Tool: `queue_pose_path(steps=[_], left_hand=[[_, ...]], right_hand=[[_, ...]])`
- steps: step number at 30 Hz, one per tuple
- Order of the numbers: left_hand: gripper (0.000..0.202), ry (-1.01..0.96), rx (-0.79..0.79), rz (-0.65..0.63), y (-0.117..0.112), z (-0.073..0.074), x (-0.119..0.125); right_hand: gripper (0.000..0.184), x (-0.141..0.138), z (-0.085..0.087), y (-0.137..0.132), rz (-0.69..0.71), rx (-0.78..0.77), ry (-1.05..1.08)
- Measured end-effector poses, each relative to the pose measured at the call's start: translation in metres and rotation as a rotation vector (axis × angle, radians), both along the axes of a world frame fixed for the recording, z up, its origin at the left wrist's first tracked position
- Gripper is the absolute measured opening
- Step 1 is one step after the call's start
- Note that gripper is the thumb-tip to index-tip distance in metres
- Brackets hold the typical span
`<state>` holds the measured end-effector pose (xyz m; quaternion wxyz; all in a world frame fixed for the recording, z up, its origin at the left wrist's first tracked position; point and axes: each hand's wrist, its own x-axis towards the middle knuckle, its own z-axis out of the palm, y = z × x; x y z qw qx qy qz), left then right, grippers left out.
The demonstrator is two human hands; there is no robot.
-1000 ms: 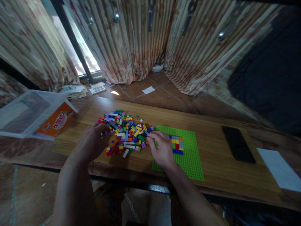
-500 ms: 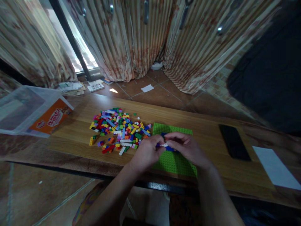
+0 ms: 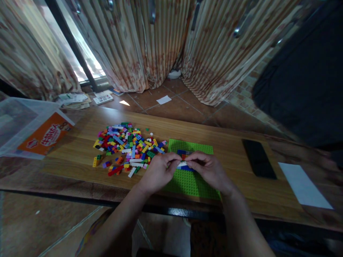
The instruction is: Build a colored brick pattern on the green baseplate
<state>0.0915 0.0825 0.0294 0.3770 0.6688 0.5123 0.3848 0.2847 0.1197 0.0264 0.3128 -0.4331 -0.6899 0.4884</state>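
Note:
A green baseplate (image 3: 194, 184) lies on the wooden table (image 3: 230, 157), with a small block of coloured bricks (image 3: 182, 152) built on it, mostly hidden by my hands. My left hand (image 3: 158, 171) and my right hand (image 3: 209, 167) meet over the plate. Their fingertips pinch a small white brick (image 3: 182, 164) between them. A pile of loose coloured bricks (image 3: 125, 146) is spread on the table left of the plate.
A clear plastic bin (image 3: 16, 125) with an orange label lies at the table's left end. A black phone (image 3: 258, 157) and a white sheet (image 3: 304, 185) lie to the right. Curtains, papers and tiled floor are beyond the table.
Both hands left the loose pile and came together over the green plate, now pinching a white brick. The view shifted slightly left.

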Motion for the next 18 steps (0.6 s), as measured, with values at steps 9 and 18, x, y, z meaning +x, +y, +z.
queue_pose_path(steps=[9, 18], left_hand=[[0.016, -0.19, -0.023, 0.182, 0.0, -0.007, 0.004], [0.015, 0.011, -0.039, 0.273, 0.009, 0.001, -0.032]], right_hand=[[0.013, -0.013, -0.005, -0.004, -0.022, 0.04, -0.027], [0.018, 0.006, -0.015, 0.01, -0.39, 0.125, -0.02]])
